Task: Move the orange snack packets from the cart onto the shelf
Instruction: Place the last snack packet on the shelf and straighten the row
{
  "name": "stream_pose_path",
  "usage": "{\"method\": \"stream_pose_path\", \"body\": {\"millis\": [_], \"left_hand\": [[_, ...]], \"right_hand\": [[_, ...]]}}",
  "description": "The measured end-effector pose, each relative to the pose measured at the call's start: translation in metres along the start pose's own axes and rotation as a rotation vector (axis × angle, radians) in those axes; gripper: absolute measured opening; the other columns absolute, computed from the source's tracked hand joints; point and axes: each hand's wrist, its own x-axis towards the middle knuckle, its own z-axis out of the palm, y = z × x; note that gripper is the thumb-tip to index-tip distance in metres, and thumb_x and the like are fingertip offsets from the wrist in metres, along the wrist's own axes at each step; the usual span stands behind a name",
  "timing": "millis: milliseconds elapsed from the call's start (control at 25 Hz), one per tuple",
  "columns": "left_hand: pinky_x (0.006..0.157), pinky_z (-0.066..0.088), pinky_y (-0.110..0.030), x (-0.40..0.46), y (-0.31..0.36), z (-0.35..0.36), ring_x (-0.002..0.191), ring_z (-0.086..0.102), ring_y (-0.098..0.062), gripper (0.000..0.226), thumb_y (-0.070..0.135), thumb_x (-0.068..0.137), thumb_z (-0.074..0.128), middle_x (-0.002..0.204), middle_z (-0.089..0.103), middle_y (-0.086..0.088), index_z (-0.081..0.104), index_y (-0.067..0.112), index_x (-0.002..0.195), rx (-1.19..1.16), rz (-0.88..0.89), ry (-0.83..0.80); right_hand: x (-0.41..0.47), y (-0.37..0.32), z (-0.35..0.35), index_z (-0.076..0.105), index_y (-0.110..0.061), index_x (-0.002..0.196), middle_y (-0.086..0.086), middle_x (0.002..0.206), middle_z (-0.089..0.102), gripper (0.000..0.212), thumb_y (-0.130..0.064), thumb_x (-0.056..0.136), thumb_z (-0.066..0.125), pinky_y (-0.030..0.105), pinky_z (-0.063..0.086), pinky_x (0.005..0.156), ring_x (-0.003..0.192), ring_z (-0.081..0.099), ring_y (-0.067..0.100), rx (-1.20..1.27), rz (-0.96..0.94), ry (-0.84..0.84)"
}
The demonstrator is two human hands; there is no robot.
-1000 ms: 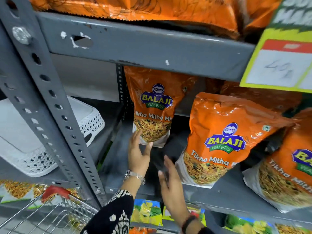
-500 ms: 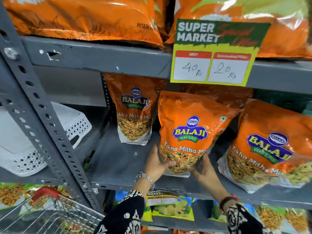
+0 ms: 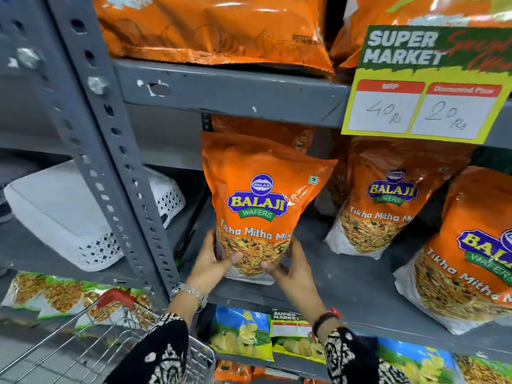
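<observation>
An orange Balaji snack packet (image 3: pixel 260 200) stands upright on the grey middle shelf (image 3: pixel 346 284), near its left end. My left hand (image 3: pixel 212 266) grips its lower left corner and my right hand (image 3: pixel 291 270) grips its lower right corner. Behind it the top of another orange packet (image 3: pixel 260 128) shows. Two more orange packets stand to the right, one (image 3: pixel 388 195) at mid shelf and one (image 3: pixel 468 245) at the right edge. The wire cart (image 3: pixel 110 336) with a red handle sits at the lower left.
A grey perforated upright post (image 3: pixel 110 151) rises left of my hands. A white plastic basket (image 3: pixel 69 212) lies upside down in the left bay. A yellow price sign (image 3: pixel 424 81) hangs from the upper shelf, which carries large orange bags (image 3: pixel 216 29). Blue and yellow packets (image 3: pixel 243 333) fill the shelf below.
The view has moved closer and to the left. Both hands have slid the held packet left, so it now stands in front of the rear left packet.
</observation>
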Motion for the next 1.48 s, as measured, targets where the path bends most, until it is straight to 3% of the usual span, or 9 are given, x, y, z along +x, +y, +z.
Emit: {"method": "stream_pose_path", "body": {"millis": [160, 280, 600, 760, 960, 1120, 1280, 1360, 1480], "left_hand": [[0.097, 0.035, -0.033, -0.001, -0.006, -0.014, 0.112, 0.044, -0.006, 0.08, 0.006, 0.074, 0.067, 0.123, 0.044, 0.008, 0.02, 0.029, 0.134, -0.05, 0.001, 0.015], [0.091, 0.037, -0.029, 0.0, -0.009, -0.013, 0.099, 0.045, 0.01, 0.071, 0.005, 0.072, 0.069, 0.107, 0.049, 0.024, 0.029, 0.041, 0.117, -0.032, 0.013, 0.028], [0.098, 0.032, -0.02, -0.012, -0.008, -0.002, 0.116, 0.036, 0.005, 0.076, 0.003, 0.076, 0.064, 0.129, 0.035, 0.011, 0.021, 0.022, 0.135, -0.047, 0.057, 0.191], [0.093, 0.04, -0.037, -0.054, -0.021, 0.035, 0.108, 0.039, -0.018, 0.044, 0.004, 0.073, 0.068, 0.117, 0.036, -0.006, 0.044, 0.017, 0.106, 0.024, 0.145, 0.484], [0.073, 0.046, -0.014, -0.076, -0.005, 0.118, 0.088, 0.052, -0.013, 0.046, 0.007, 0.071, 0.071, 0.095, 0.049, 0.011, 0.046, 0.042, 0.086, 0.169, 0.372, 0.284], [0.082, 0.045, -0.023, -0.042, 0.022, 0.184, 0.102, 0.047, -0.004, 0.05, 0.013, 0.072, 0.07, 0.119, 0.046, 0.002, 0.044, 0.033, 0.11, 0.1, 0.284, 0.102], [0.112, 0.026, -0.046, 0.016, 0.038, 0.215, 0.135, 0.024, -0.022, 0.077, 0.021, 0.076, 0.068, 0.147, 0.023, -0.008, 0.021, 0.015, 0.137, 0.099, 0.094, 0.01], [0.114, 0.022, -0.044, 0.037, 0.039, 0.226, 0.138, 0.019, -0.023, 0.081, 0.022, 0.076, 0.067, 0.15, 0.019, -0.008, 0.015, 0.014, 0.138, 0.105, 0.063, -0.022], [0.101, 0.036, -0.035, 0.056, 0.038, 0.238, 0.126, 0.04, -0.024, 0.068, 0.019, 0.077, 0.066, 0.137, 0.041, -0.01, 0.028, 0.012, 0.133, 0.095, 0.075, -0.039]], "right_hand": [[0.007, 0.002, 0.007, 0.033, -0.023, 0.129, 0.002, 0.126, 0.051, 0.073, -0.022, 0.069, 0.076, 0.034, 0.047, 0.092, 0.116, 0.047, 0.013, -0.067, 0.011, -0.02], [0.009, 0.006, 0.011, 0.037, -0.019, 0.126, 0.005, 0.125, 0.053, 0.071, -0.018, 0.067, 0.077, 0.035, 0.048, 0.092, 0.116, 0.048, 0.015, -0.076, 0.031, 0.009], [0.005, 0.01, 0.004, 0.033, -0.018, 0.131, -0.003, 0.132, 0.042, 0.076, -0.018, 0.069, 0.076, 0.036, 0.043, 0.1, 0.123, 0.039, 0.011, -0.043, 0.029, 0.003], [-0.017, 0.015, -0.047, 0.039, -0.013, 0.128, 0.0, 0.127, 0.046, 0.056, -0.015, 0.078, 0.067, 0.036, 0.039, 0.103, 0.122, 0.044, 0.017, -0.018, 0.011, 0.21], [-0.034, 0.01, -0.118, 0.04, -0.009, 0.128, 0.011, 0.135, 0.044, 0.04, -0.02, 0.091, 0.048, 0.027, 0.031, 0.101, 0.125, 0.041, 0.022, -0.023, -0.019, 0.452], [-0.015, 0.002, -0.148, 0.022, -0.015, 0.139, 0.003, 0.15, 0.026, 0.047, -0.024, 0.095, 0.033, 0.028, 0.018, 0.112, 0.136, 0.024, 0.011, 0.016, -0.097, 0.424], [0.018, 0.011, -0.152, -0.008, -0.023, 0.141, -0.005, 0.153, -0.001, 0.061, -0.035, 0.094, 0.029, 0.025, -0.003, 0.109, 0.135, -0.002, 0.002, 0.007, 0.048, 0.481], [0.03, 0.017, -0.154, -0.012, -0.029, 0.139, -0.01, 0.15, 0.002, 0.066, -0.042, 0.092, 0.031, 0.027, 0.0, 0.107, 0.136, 0.0, 0.007, 0.084, 0.123, 0.507], [0.045, 0.027, -0.16, -0.011, -0.031, 0.139, -0.002, 0.155, 0.001, 0.07, -0.049, 0.087, 0.032, 0.039, 0.005, 0.115, 0.141, 0.007, 0.021, 0.119, 0.199, 0.463]]}}
